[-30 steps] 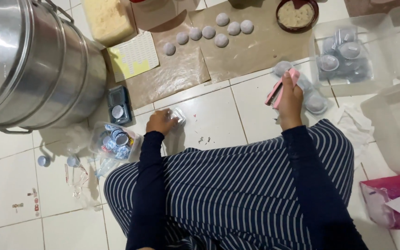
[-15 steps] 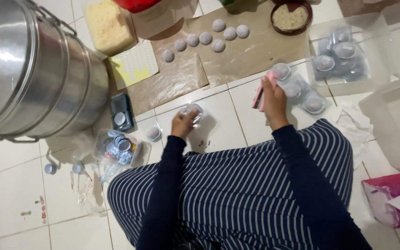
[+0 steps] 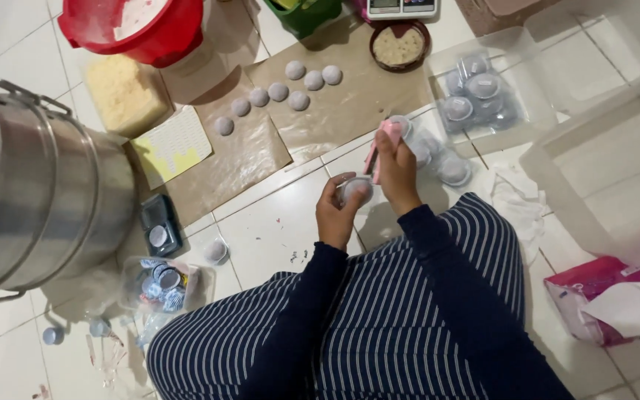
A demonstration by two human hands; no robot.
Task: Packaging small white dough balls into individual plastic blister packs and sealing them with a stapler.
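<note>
My left hand [image 3: 338, 211] holds a small clear plastic cup with a pale round cake [image 3: 355, 190] in it, raised above the tiled floor. My right hand [image 3: 396, 169] grips a pink stapler [image 3: 379, 144] right beside that cup, the two hands almost touching. Behind the stapler lie a few packed clear cups [image 3: 442, 159] on the floor. Several grey-white dough balls [image 3: 278, 91] sit in rows on brown paper [image 3: 350, 96] further back.
A big steel steamer pot [image 3: 31, 192] stands at the left. A clear tub of packed cups [image 3: 483, 92] sits at back right, a larger clear bin [image 3: 616, 170] at right. A red bucket [image 3: 138, 26], crumb tray [image 3: 124, 92], small scale [image 3: 158, 226] and bag of lids [image 3: 161, 281] lie around.
My left hand lifted the small cup from the floor and carried it right and up. My right hand brought the pink stapler in beside it. The view tilted toward the back.
</note>
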